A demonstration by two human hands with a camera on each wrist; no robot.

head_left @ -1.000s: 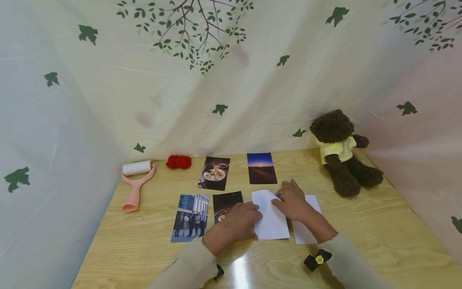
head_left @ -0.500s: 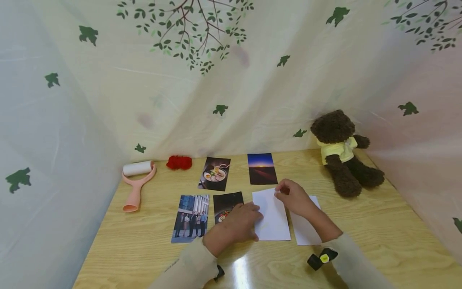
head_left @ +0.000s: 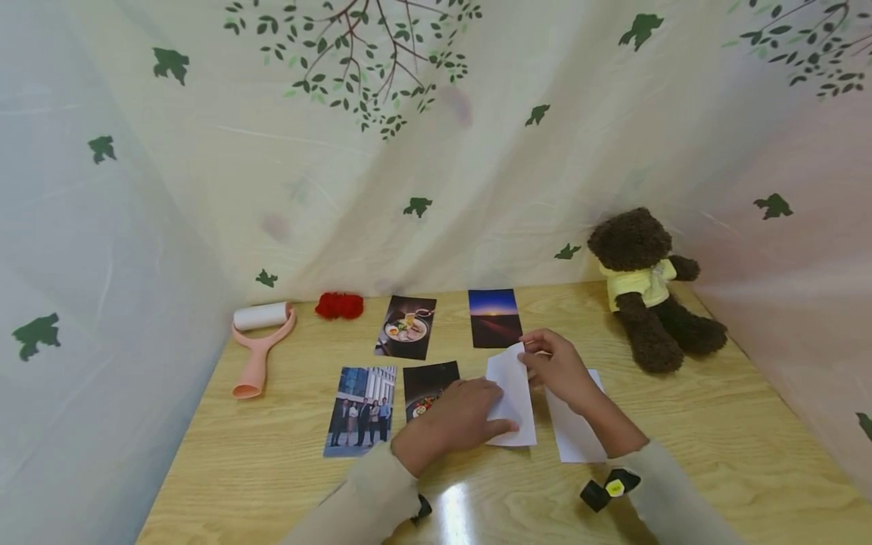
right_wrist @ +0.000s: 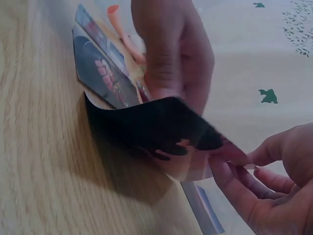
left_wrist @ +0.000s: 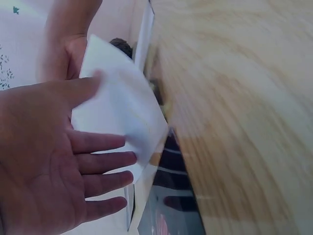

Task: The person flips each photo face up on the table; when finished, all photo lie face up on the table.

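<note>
A photo print (head_left: 515, 401) is tilted up off the table, its white back facing the head camera. My right hand (head_left: 562, 372) pinches its far right corner between thumb and fingers. In the right wrist view the print's dark and pinkish picture side (right_wrist: 142, 122) shows from below, curved. My left hand (head_left: 455, 415) is at the print's left side, its fingers (left_wrist: 105, 161) straight and spread by the white back in the left wrist view. Partly under that hand lies a dark food photo (head_left: 431, 382). A second white-backed print (head_left: 574, 431) lies beneath my right wrist.
Farther back lie a ramen photo (head_left: 405, 329) and a sunset photo (head_left: 493, 318). A group photo (head_left: 359, 412) is at left. Beyond it are a pink lint roller (head_left: 257, 348) and a red fuzzy item (head_left: 339, 306). A brown teddy bear (head_left: 636, 288) sits at back right.
The print lay nearly flat with its corner raised; now it is lifted and tilted. My right hand went from touching its edge to pinching its corner. My left hand shifted slightly right, thumb out.
</note>
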